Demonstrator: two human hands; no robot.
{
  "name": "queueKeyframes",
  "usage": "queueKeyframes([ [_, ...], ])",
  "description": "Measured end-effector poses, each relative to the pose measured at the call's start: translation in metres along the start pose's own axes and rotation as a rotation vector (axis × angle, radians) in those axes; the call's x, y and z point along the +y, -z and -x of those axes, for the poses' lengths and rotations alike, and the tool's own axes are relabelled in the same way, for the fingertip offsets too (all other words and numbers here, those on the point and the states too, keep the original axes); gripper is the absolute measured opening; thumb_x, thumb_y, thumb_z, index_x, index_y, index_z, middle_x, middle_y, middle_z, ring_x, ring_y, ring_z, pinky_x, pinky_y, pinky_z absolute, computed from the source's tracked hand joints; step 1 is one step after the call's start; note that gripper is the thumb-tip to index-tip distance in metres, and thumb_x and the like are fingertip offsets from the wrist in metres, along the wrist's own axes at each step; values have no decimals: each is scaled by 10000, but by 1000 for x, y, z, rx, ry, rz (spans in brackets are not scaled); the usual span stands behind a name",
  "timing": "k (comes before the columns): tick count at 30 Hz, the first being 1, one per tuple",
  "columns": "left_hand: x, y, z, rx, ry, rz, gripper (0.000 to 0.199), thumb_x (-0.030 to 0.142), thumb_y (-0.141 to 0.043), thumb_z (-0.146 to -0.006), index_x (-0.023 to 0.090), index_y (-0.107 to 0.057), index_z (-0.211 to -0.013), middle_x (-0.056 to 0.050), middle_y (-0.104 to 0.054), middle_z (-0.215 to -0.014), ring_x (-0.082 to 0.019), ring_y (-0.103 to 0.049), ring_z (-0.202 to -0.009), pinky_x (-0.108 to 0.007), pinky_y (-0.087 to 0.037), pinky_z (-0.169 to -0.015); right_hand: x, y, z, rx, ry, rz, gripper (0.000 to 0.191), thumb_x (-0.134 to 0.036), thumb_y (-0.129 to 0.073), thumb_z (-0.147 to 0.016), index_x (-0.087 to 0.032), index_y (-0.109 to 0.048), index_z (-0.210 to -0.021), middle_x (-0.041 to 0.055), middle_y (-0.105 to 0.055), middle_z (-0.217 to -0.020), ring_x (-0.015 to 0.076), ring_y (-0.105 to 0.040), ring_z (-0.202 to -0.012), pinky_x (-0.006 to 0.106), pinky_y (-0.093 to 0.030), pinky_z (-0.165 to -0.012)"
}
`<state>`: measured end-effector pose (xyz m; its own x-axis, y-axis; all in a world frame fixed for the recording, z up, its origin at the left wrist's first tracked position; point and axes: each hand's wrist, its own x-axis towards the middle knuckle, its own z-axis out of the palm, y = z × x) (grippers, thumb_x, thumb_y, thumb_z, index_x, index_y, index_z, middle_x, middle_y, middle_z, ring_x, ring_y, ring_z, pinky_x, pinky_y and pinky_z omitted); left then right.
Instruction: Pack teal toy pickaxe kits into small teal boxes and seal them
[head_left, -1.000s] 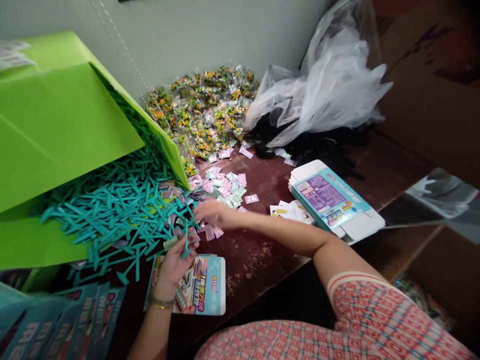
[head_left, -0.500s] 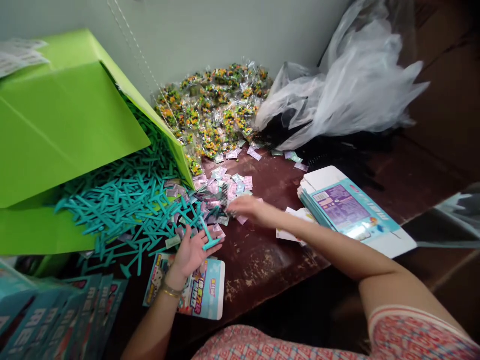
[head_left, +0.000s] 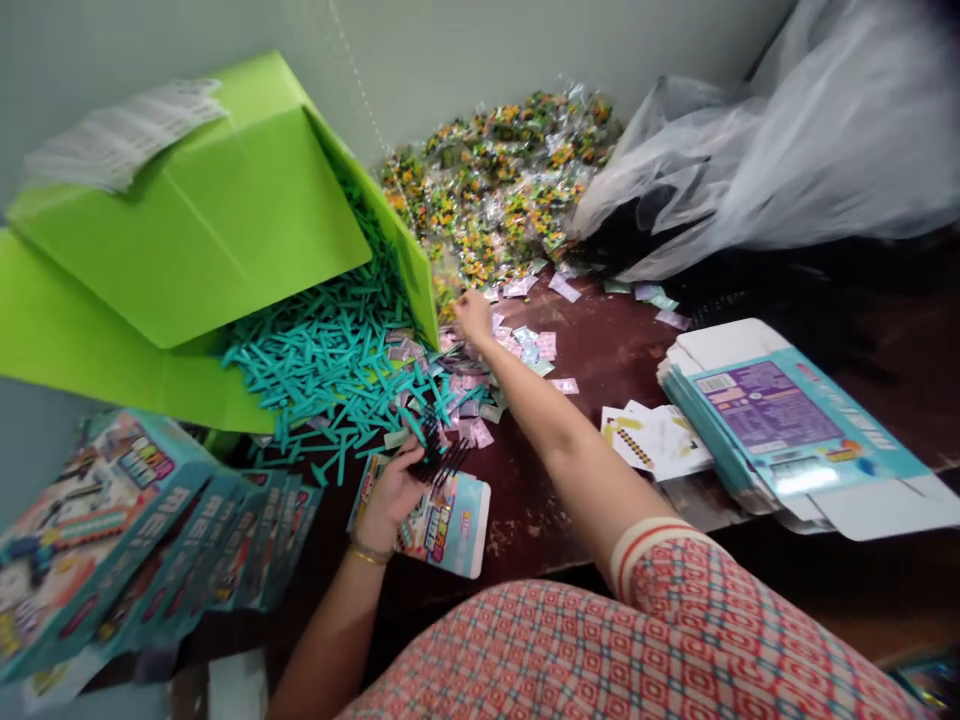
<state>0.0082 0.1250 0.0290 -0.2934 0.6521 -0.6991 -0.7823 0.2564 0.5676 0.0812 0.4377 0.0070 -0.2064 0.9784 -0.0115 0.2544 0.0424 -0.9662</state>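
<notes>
My left hand [head_left: 396, 492] holds black plastic lattice pieces [head_left: 433, 440] above a flat printed box [head_left: 461, 525]. The teal T-shaped piece seen there earlier cannot be made out behind the black lattice. My right hand [head_left: 474, 318] reaches forward past the small pink and pale packets [head_left: 529, 345]. Its fingers are bent and pinched at a clear bag of small orange and green pieces [head_left: 448, 287], beside the green box's flap. Teal T-shaped sticks [head_left: 315, 365] spill from the tipped green box [head_left: 210, 220] left of my hands.
Printed boxes [head_left: 150, 540] stand in a row at the left. More bagged coloured pieces [head_left: 517, 190] lie against the wall. Flattened cartons [head_left: 787, 420] and white printed sheets [head_left: 652, 440] are at the right, with a translucent plastic bag [head_left: 780, 150] over black pieces behind.
My right hand has moved from the packets forward to the bagged pieces. Black lattice pieces are now in my left hand, which was open with a teal stick on its palm. The view has shifted left.
</notes>
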Motion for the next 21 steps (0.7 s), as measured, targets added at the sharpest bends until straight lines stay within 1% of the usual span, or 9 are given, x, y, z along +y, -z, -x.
queueKeyframes([
  [3, 0, 7, -1, -36, -105, 21, 251, 13, -765, -746, 176, -742, -935, -21, -808, -965, -163, -755, -908, -312, -572, -959, 14, 24, 40, -44, -32, -100, 311, -506, -533, -1021, -201, -586, -989, 33, -642, -837, 175, -620, -773, 310, -549, -711],
  [5, -4, 9, -4, -46, -136, 47, 179, 67, -783, -782, 178, -725, -910, -27, -806, -983, -160, -748, -945, -307, -564, -972, 26, 43, 91, -218, -47, -197, 364, -577, -585, -978, -212, -587, -977, -24, -602, -710, 120, -538, -556, 236, -467, -522],
  [7, -11, 6, -6, -87, -117, 37, 148, 165, -806, -819, 183, -719, -939, -43, -804, -1033, -188, -744, -1015, -334, -567, -986, 33, 57, 153, -527, -56, -289, 382, -586, -684, -904, -213, -612, -940, -38, -609, -657, 107, -507, -477, 230, -432, -462],
  [9, -21, 0, -5, -125, -94, -29, 210, 224, -840, -804, 182, -719, -971, -54, -800, -1019, -225, -745, -1045, -358, -575, -977, 34, 62, 212, -630, -13, -216, 354, -556, -710, -887, -212, -628, -868, -16, -642, -662, 133, -569, -536, 266, -498, -536],
  [12, -39, -10, 1, -95, -151, -99, 296, 234, -888, -739, 191, -718, -977, -30, -788, -924, -226, -753, -1002, -344, -575, -962, 31, 59, 272, -290, 131, -3, 336, -526, -767, -850, -218, -686, -958, 77, -746, -934, 244, -694, -901, 412, -580, -868],
  [15, -56, -15, 12, -66, -270, -86, 349, 346, -885, -752, 214, -718, -1028, -32, -794, -1000, -223, -745, -1045, -345, -559, -991, 28, 46, 300, 27, 116, -129, 672, -584, -852, -733, -233, -636, -1264, 140, -677, -1344, 323, -604, -1280, 502, -503, -1099],
  [17, -67, -16, 21, -27, -388, -124, 360, 426, -871, -768, 220, -721, -1023, -50, -793, -1065, -244, -723, -1115, -357, -541, -1024, 26, 32, 312, 4, -33, -433, 721, -619, -826, -729, -235, -601, -1296, 122, -689, -1327, 299, -640, -1238, 475, -532, -1071],
  [19, -73, -15, 31, 22, -494, -242, 349, 470, -873, -764, 214, -724, -948, -86, -790, -1094, -289, -687, -1197, -379, -514, -1067, 25, 19, 322, -51, -200, -697, 617, -597, -814, -732, -226, -626, -1188, 77, -748, -1139, 245, -707, -1039, 409, -575, -978],
  [21, -75, -7, 41, 2, -563, -411, 369, 466, -914, -716, 215, -727, -911, -133, -776, -1185, -336, -609, -1337, -398, -453, -1148, 26, 17, 327, -36, -294, -797, 544, -529, -863, -676, -220, -642, -1066, 29, -755, -989, 195, -705, -884, 349, -588, -899],
])
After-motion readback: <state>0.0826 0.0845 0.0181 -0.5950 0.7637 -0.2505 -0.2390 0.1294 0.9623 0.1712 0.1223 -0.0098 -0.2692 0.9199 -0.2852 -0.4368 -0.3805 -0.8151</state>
